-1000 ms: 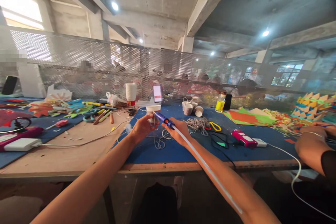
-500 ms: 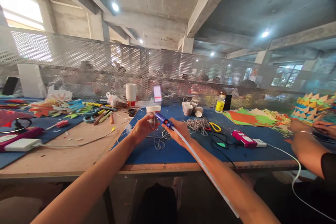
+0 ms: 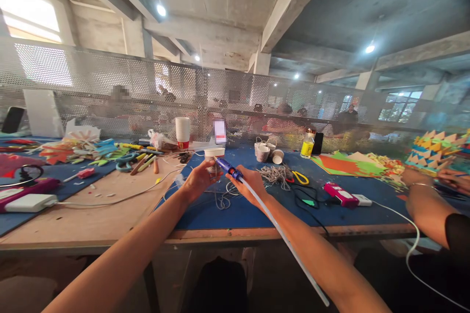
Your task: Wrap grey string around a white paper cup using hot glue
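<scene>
our right hand (image 3: 249, 182) grips a blue glue gun (image 3: 228, 167) with its long clear stick, nozzle at the small white cup (image 3: 214, 155) pinched in our left hand (image 3: 199, 177) over the table (image 3: 110, 215). nothing has shifted since a second ago; only a co-worker's hand (image 3: 416, 188) moved. no writing is legible.

No writing can be read anywhere. The yellow bottle (image 3: 307, 145) far on the desk (image 3: 110, 215) bears a label too small to read.

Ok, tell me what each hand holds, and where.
Right hand grips the glue gun by its body, behind the nozzle. Left hand holds the small cup at its side.
</scene>
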`<act>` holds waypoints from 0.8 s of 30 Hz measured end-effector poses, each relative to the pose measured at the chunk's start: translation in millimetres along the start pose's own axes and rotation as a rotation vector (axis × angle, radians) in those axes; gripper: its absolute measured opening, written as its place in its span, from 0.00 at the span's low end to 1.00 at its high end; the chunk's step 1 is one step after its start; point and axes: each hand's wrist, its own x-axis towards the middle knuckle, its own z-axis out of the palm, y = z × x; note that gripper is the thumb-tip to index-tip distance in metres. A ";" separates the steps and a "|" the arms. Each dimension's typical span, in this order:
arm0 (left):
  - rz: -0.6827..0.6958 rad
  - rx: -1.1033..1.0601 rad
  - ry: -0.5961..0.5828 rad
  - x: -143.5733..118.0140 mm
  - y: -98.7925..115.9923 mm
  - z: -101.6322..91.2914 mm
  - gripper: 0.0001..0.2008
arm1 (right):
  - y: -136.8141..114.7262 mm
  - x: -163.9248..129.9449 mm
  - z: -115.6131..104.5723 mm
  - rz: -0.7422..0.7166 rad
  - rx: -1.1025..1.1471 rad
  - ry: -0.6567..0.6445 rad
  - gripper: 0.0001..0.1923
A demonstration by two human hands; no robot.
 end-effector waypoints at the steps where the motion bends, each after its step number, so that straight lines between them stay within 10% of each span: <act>1: 0.001 0.000 0.003 0.0 -0.1 0.0 0.15 | -0.1 -0.1 -0.3 -0.001 -0.002 -0.003 0.17; 24: 0.009 -0.006 -0.019 -2.3 1.2 0.9 0.18 | 1.2 0.6 0.7 0.029 -0.061 -0.015 0.18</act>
